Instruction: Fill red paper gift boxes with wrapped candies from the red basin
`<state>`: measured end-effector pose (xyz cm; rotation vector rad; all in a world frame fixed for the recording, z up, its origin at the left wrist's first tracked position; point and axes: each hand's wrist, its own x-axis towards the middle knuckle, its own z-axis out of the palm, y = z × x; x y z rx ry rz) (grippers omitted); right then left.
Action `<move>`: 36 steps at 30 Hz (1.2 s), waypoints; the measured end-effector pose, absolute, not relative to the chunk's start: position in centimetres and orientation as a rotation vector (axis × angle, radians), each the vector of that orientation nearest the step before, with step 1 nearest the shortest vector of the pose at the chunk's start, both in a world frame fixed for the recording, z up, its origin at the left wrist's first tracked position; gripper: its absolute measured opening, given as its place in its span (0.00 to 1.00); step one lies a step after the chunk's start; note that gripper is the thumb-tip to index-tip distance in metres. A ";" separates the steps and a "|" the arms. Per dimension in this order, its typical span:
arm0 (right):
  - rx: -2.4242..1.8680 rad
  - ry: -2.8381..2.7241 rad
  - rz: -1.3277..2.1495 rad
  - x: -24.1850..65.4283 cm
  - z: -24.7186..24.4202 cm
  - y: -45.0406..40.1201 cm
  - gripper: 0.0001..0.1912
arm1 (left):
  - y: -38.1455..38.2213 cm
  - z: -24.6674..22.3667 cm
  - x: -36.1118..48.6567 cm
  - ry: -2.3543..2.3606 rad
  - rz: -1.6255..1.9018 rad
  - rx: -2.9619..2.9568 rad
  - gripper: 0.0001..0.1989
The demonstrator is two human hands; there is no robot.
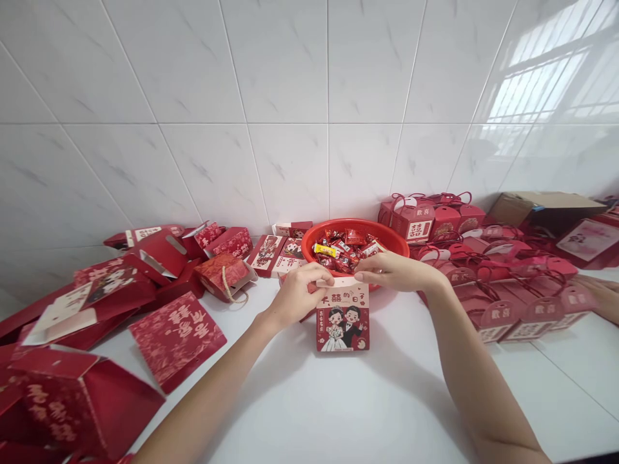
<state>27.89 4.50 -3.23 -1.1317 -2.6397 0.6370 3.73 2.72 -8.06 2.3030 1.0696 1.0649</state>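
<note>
Head view: our left hand [302, 288] and right hand [393, 269] each pinch a top corner of a small box [342, 326]. We see it cream above, with dark red characters, and red below, bearing a cartoon bride and groom. It is on the white table [300, 406], just before a red basin [403, 241] of wrapped sweets [355, 237].

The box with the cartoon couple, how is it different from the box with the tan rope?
The couple box shows a cartoon couple; the rope box has a tan rope. The left hand and right hand touch the couple box; neither touches the rope box. Both boxes have red on them.
</note>
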 end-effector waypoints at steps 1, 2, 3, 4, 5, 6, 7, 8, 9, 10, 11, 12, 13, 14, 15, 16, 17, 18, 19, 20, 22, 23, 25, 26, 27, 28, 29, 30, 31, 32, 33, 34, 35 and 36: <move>-1.139 -2.663 0.650 27.7 -3.3 4.6 0.20 | 2.7 -8.1 3.7 1.072 1.052 2.305 0.07; -1.151 -2.678 0.669 27.6 -3.4 4.6 0.19 | 2.7 -8.1 3.6 1.077 1.035 2.301 0.06; -1.163 -2.686 0.688 27.4 -3.4 4.7 0.18 | 2.7 -8.0 3.6 1.083 1.019 2.293 0.05; -1.173 -2.691 0.703 27.3 -3.4 4.7 0.16 | 2.7 -8.0 3.5 1.088 1.002 2.280 0.05; -1.179 -2.695 0.711 27.2 -3.4 4.6 0.16 | 2.7 -7.9 3.5 1.095 0.983 2.265 0.06; -1.185 -2.693 0.713 27.1 -3.4 4.6 0.15 | 2.7 -7.9 3.4 1.105 0.964 2.247 0.08; -1.190 -2.690 0.714 27.1 -3.4 4.6 0.15 | 2.8 -7.9 3.4 1.116 0.947 2.227 0.09; -1.195 -2.686 0.716 27.0 -3.4 4.6 0.14 | 2.9 -7.9 3.3 1.128 0.934 2.206 0.10; -1.198 -2.685 0.724 26.9 -3.4 4.6 0.13 | 2.9 -8.0 3.3 1.139 0.922 2.185 0.12; -1.203 -2.686 0.732 26.8 -3.5 4.6 0.11 | 3.0 -8.1 3.2 1.144 0.908 2.167 0.13; -1.213 -2.691 0.732 26.8 -3.6 4.7 0.11 | 3.1 -8.2 3.2 1.142 0.891 2.154 0.15; -1.227 -2.699 0.725 26.7 -3.8 4.8 0.11 | 3.2 -8.3 3.1 1.134 0.868 2.148 0.16; -1.240 -2.707 0.718 26.6 -3.9 5.0 0.12 | 3.3 -8.3 3.1 1.123 0.845 2.147 0.16; -1.248 -2.712 0.716 26.5 -4.1 5.1 0.13 | 3.4 -8.4 3.0 1.111 0.825 2.146 0.16; -1.246 -2.712 0.723 26.5 -4.3 5.3 0.14 | 3.4 -8.4 3.0 1.101 0.813 2.141 0.16; -1.236 -2.704 0.745 26.5 -4.4 5.4 0.15 | 3.4 -8.4 2.9 1.095 0.809 2.133 0.16; -1.216 -2.692 0.775 26.5 -4.6 5.6 0.15 | 3.5 -8.4 2.9 1.091 0.809 2.122 0.16; -1.188 -2.674 0.812 26.6 -4.9 5.7 0.15 | 3.5 -8.4 2.8 1.086 0.808 2.109 0.16; -1.157 -2.647 0.854 26.8 -5.1 5.8 0.16 | 3.6 -8.5 2.8 1.080 0.808 2.097 0.16; -1.125 -2.607 0.908 27.0 -5.5 5.8 0.16 | 3.7 -8.5 2.7 1.072 0.808 2.087 0.16; -1.059 -2.480 1.049 27.4 -6.5 5.7 0.17 | 4.0 -8.6 2.6 1.054 0.807 2.066 0.16; -1.029 -2.393 1.120 27.6 -7.1 5.5 0.19 | 4.2 -8.7 2.6 1.047 0.808 2.053 0.16; -0.989 -2.197 1.225 27.9 -8.5 4.9 0.24 | 4.5 -8.9 2.5 1.032 0.800 2.019 0.17; -0.979 -2.101 1.254 28.0 -9.2 4.5 0.26 | 4.6 -8.9 2.4 1.017 0.788 1.999 0.17; -0.972 -2.014 1.266 28.0 -10.0 4.1 0.27 | 4.6 -8.9 2.4 0.995 0.771 1.980 0.18; -0.967 -1.940 1.265 28.0 -10.6 3.6 0.29 | 4.6 -8.8 2.4 0.971 0.748 1.964 0.18; -0.963 -1.885 1.256 28.0 -11.2 3.1 0.30 | 4.6 -8.7 2.4 0.947 0.723 1.953 0.18; -0.958 -1.849 1.241 27.9 -11.6 2.6 0.30 | 4.5 -8.6 2.4 0.926 0.698 1.946 0.18; -0.953 -1.829 1.220 27.8 -12.0 2.2 0.30 | 4.4 -8.4 2.4 0.909 0.675 1.946 0.18; -0.950 -1.821 1.193 27.8 -12.2 1.7 0.29 | 4.2 -8.2 2.4 0.897 0.652 1.956 0.18; -0.953 -1.822 1.160 27.8 -12.2 1.2 0.29 | 4.1 -8.0 2.4 0.884 0.625 1.975 0.18; -0.963 -1.826 1.115 27.8 -12.1 0.7 0.28 | 4.0 -7.9 2.3 0.872 0.593 2.004 0.18; -0.981 -1.862 1.064 27.9 -12.0 0.1 0.28 | 3.9 -7.7 2.1 0.860 0.557 2.040 0.19; -1.005 -1.898 1.004 28.2 -11.7 -0.5 0.28 | 3.8 -7.5 1.9 0.849 0.522 2.076 0.19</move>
